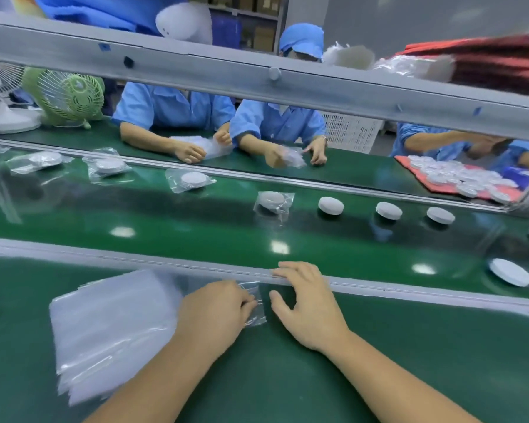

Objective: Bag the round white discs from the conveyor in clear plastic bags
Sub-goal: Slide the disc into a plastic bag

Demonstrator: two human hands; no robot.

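My left hand (217,309) pinches a clear plastic bag (254,303) lying on the green bench just below the conveyor's near rail. My right hand (306,303) rests beside it with relaxed fingers, its fingertips on the rail, holding nothing. A stack of clear bags (110,328) lies to the left of my left arm. On the moving green belt (196,233), bare white discs sit at the right; the nearest disc (510,271) is close to my side and three others (331,205) run in a row further back. Bagged discs (274,203) lie to the left.
A grey overhead rail (257,83) crosses the view. Across the belt, people in blue shirts handle bags. A red tray of white discs (458,178) sits at the far right. A green fan (71,96) and a white fan stand at the far left.
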